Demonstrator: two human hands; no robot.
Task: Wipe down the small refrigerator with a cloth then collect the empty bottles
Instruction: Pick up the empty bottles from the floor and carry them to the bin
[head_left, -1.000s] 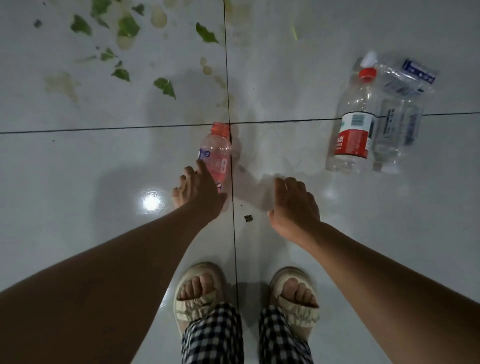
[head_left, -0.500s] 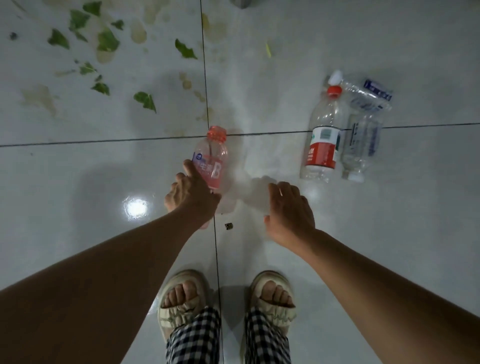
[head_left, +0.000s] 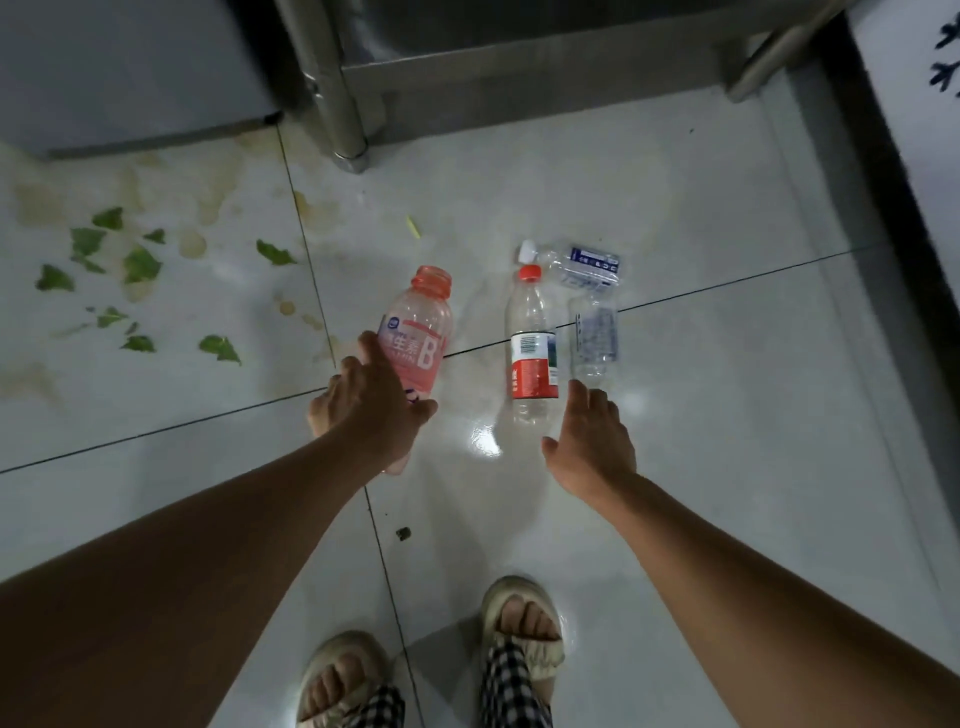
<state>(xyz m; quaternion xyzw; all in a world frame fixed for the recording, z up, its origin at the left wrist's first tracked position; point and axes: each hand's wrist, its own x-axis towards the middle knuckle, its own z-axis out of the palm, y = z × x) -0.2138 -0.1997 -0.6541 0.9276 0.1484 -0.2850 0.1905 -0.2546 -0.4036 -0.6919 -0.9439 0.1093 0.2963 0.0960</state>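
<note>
My left hand (head_left: 366, 410) grips the lower end of a pink bottle (head_left: 422, 332) with a white "B" on its label, held just above the tiled floor. A clear bottle with a red cap and red label (head_left: 531, 353) lies on the floor to its right. Beside that lie two clear crushed bottles (head_left: 594, 332), one with a blue label (head_left: 592, 265). My right hand (head_left: 589, 441) hovers with spread fingers just below the red-label bottle, holding nothing. The small refrigerator's white lower corner (head_left: 119, 67) shows at the top left.
Torn green leaves (head_left: 140, 265) and yellowish stains lie on the floor at the left. A metal table leg (head_left: 337, 98) and its crossbar stand at the top centre. A dark wall edge (head_left: 893, 208) runs along the right. My sandalled feet (head_left: 431, 670) are at the bottom.
The view has swung up and forward, bringing the refrigerator and table leg into sight. My left hand has carried the pink bottle toward the other bottles. My right hand has reached out to the red-label bottle.
</note>
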